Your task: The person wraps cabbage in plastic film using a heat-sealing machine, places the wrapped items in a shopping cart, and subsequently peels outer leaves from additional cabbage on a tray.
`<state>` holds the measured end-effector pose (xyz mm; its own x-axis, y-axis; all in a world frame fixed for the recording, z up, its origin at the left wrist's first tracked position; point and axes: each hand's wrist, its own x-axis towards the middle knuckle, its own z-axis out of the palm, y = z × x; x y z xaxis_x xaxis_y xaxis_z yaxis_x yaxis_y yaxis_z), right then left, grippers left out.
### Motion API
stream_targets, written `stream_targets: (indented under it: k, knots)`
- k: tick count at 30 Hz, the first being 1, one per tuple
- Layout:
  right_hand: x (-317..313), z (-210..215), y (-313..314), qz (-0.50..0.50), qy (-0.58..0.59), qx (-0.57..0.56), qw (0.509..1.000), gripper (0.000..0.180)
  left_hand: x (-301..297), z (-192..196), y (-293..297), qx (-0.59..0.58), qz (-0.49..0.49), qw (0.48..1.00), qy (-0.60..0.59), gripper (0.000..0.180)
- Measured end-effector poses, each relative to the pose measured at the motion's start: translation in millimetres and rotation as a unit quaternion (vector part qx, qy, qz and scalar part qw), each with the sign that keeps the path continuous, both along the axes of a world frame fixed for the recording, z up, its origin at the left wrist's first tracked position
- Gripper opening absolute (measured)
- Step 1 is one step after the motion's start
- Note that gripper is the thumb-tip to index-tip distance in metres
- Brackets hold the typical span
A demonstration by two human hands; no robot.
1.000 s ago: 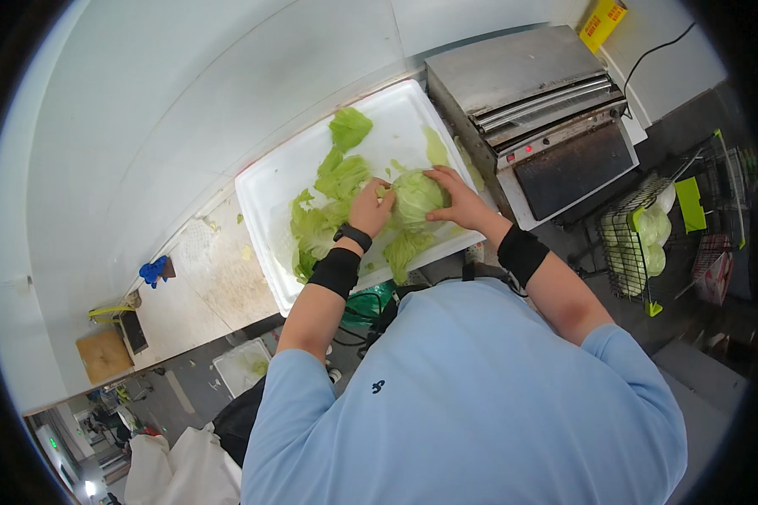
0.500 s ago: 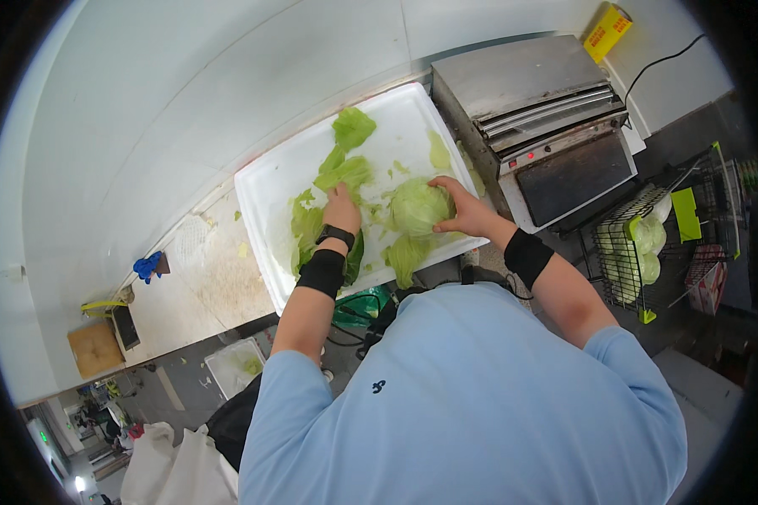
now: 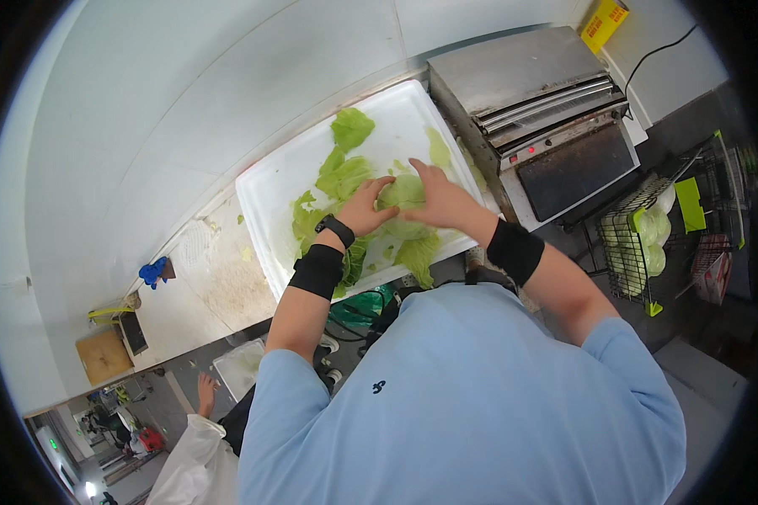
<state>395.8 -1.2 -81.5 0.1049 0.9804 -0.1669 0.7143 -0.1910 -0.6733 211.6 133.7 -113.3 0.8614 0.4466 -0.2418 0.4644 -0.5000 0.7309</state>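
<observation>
A pale green head of cabbage [image 3: 406, 194] sits in a white tray [image 3: 290, 156], low and right of its middle. My left hand [image 3: 367, 206] curls its fingers and thumb against the cabbage's left side. Around the right side my right hand [image 3: 446, 200] is cupped, thumb low and index finger stretched along the far edge. Loose cabbage leaves lie left of the head [image 3: 342, 178], with a bright leaf [image 3: 352, 129] toward the tray's far side and another [image 3: 417, 257] hanging near the front edge. The surfaces under my palms are hidden.
Right of the tray stands a steel wrapping machine [image 3: 556, 109] with a dark plate. A black wire basket [image 3: 623, 252] holds several cabbages. Left along the counter [image 3: 198, 286] lie a blue cloth [image 3: 153, 271] and a wooden board [image 3: 103, 353]. Another person's hand [image 3: 206, 394] shows at lower left.
My left hand has moved right from the loose leaves onto the cabbage. The cabbage and right hand have shifted slightly left. The other person's hand has come into view at lower left.
</observation>
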Motion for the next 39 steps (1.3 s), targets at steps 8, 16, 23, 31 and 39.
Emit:
stream_targets:
  k: [8, 16, 23, 31, 39]
  knots:
    - [-18, -50, -16, -0.077, -0.018, 0.077, 0.994, 0.124, 13, 30, -22, 0.190, -0.041, 0.979, -0.052, 0.046]
    - [24, -28, 26, 0.077, 0.103, 0.017, 0.992, 0.122, 5, 7, -14, 0.241, 0.045, 0.966, -0.079, 0.024]
    - [-18, -13, 21, 0.002, -0.065, -0.096, 0.993, 0.121, 0, -2, -27, 0.262, 0.091, 0.956, -0.098, 0.019]
    - [-17, -25, 7, -0.030, -0.063, -0.034, 0.997, 0.124, -6, -4, -23, 0.197, 0.099, 0.967, -0.124, 0.017]
    - [25, -48, -11, -0.030, 0.088, 0.013, 0.996, 0.122, -27, -55, -4, 0.284, 0.176, 0.939, 0.083, 0.012]
